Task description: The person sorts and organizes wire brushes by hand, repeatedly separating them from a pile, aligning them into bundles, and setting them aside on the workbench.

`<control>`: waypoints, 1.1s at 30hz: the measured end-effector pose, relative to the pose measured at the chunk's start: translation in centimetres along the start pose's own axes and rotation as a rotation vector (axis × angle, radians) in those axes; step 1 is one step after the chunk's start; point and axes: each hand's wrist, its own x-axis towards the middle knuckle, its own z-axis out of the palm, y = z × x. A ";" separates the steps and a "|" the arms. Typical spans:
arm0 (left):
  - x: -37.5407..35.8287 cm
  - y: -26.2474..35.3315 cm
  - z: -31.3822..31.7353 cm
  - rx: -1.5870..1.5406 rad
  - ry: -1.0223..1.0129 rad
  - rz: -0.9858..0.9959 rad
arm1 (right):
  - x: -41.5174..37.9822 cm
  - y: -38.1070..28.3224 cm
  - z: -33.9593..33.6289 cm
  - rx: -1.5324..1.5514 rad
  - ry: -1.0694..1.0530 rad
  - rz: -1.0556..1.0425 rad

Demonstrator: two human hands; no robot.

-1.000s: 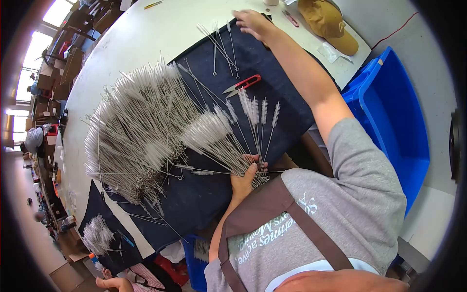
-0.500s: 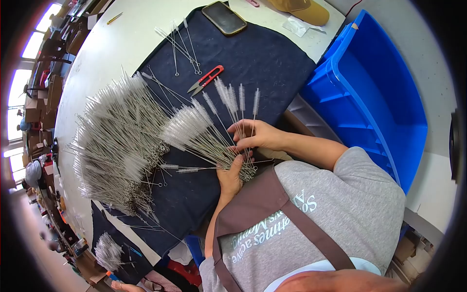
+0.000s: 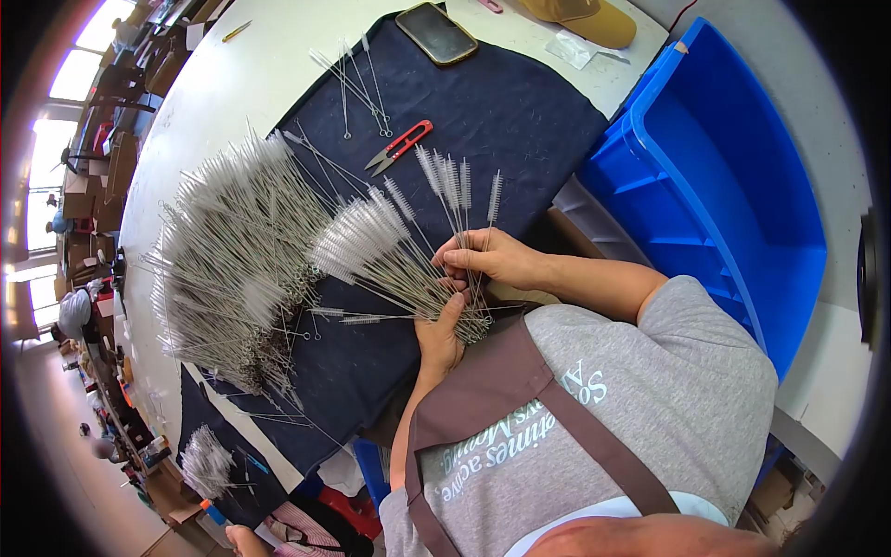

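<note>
A fanned bundle of thin wire straw brushes point(image 3: 371, 243) with white bristle tips is gripped near its looped ends by my left hand point(image 3: 440, 340). My right hand point(image 3: 497, 258) pinches the wire stems of several straw brushes point(image 3: 455, 186) that stand apart from the bundle, bristles pointing away from me. Its fingertips are close above my left hand. To the left, a large heap of the same brushes point(image 3: 237, 251) lies on the dark cloth point(image 3: 520, 111). Red-handled thread snips point(image 3: 408, 139) rest beyond the bundle, with a few loose brushes point(image 3: 351, 93) farther off.
A phone point(image 3: 436, 33) lies at the cloth's far edge, near a tan cap point(image 3: 594, 20) on the white table point(image 3: 200, 102). At right stands a blue plastic bin point(image 3: 715, 186). At lower left are another brush pile point(image 3: 208, 462) and another person's hand point(image 3: 245, 540).
The camera view has shifted slightly, moving the table items a little to the right. Both hands keep nearly the same grip. The other person's hand at lower left has moved slightly.
</note>
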 end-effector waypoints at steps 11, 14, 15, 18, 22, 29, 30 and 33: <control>0.2 0.1 0.7 0.041 0.043 0.011 | 0.5 0.9 -0.5 -0.156 0.121 -0.044; 0.1 0.2 0.6 0.042 0.021 0.032 | 0.5 0.4 0.5 -0.208 0.137 -0.046; 0.0 0.3 0.6 0.029 0.006 0.028 | 0.5 0.3 0.7 -0.202 0.133 -0.048; -0.1 0.7 1.1 -0.043 0.027 0.051 | 0.5 -0.5 1.4 -0.343 0.216 -0.153; -0.6 1.3 0.4 -0.023 0.115 0.155 | 1.9 -2.2 -0.1 -0.153 0.442 -0.521; -6.7 3.4 -6.0 0.101 0.148 0.395 | 3.2 -5.4 3.0 -0.849 0.154 -0.274; -8.4 4.1 -6.7 0.069 0.202 0.440 | 3.5 -4.6 5.0 -0.932 0.029 -0.215; -13.2 5.7 -9.4 -0.080 0.401 0.662 | 6.1 -1.2 11.6 -1.045 -0.445 -0.203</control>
